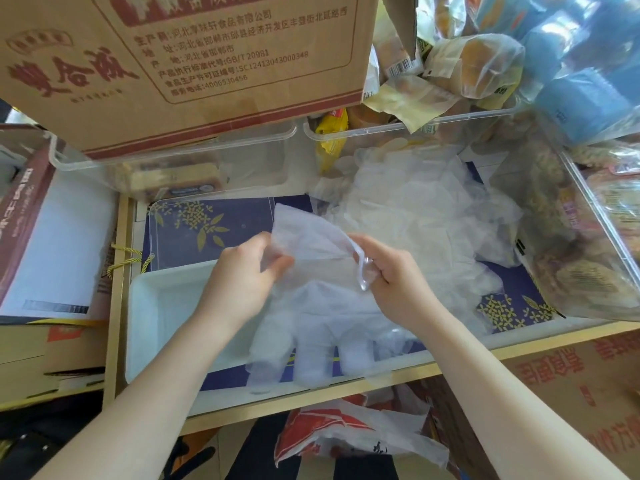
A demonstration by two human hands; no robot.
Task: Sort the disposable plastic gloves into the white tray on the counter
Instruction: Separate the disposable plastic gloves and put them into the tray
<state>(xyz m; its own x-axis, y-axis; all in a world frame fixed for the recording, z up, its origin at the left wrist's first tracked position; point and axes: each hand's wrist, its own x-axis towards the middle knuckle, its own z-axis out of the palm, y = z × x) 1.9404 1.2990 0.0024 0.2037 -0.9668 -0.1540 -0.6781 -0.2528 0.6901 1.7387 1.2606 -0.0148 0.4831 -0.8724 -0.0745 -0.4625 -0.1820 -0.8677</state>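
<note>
You are holding one clear plastic glove [311,237] between both hands, above the white tray [156,306] that is sitting at the near edge of the counter [346,386]. Your left hand [242,275] is pinching the glove's cuff on its left side, thumb and fingers closed on the film. Your right hand [398,275] is gripping the cuff's right side, fingers curled shut around a bunched fold of it. The grip on both sides is tight, with nothing else in either hand.

The glove is hanging cuff-up, and its fingers are draping down toward you. More gloves are lying flat in the tray [311,348], their fingertips spilling over the tray's near rim. The tray's left part is showing bare white.

Toward the far right of the counter, a loose heap of gloves [415,202] is lying in a clear plastic bin [415,121], spilling down toward the tray. A dark blue surface with gold leaf print [194,223] is showing behind the tray, and again at the right near corner.

A cardboard box with red print [173,64] is sitting in another clear bin at the far left. Bagged bread [485,64] is piled at the far right edge. A red-and-white plastic bag [346,431] is hanging below the counter's near edge.
</note>
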